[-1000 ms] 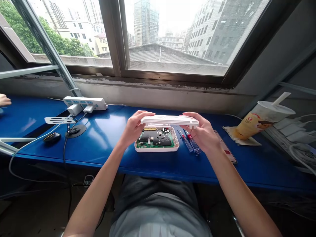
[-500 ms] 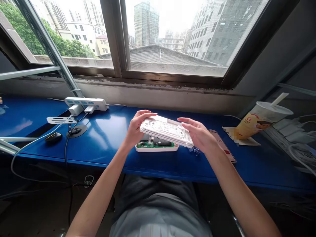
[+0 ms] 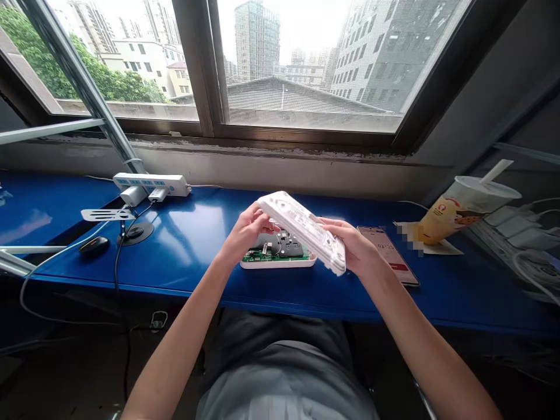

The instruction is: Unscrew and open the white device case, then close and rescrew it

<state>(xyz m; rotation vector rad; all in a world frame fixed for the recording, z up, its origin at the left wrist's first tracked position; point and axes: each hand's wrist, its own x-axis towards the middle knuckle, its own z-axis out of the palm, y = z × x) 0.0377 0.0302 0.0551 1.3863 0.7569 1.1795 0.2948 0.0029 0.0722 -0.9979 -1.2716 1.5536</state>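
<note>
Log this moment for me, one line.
left hand: on white cover | right hand: on white cover | cover: tilted, partly hiding open case | case: on blue table, green board showing

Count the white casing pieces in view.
2. One casing piece is held tilted between the left hand and right hand; the other, a shell with a green circuit board inside, lies on the blue desk, partly covered. More could be hidden.
</note>
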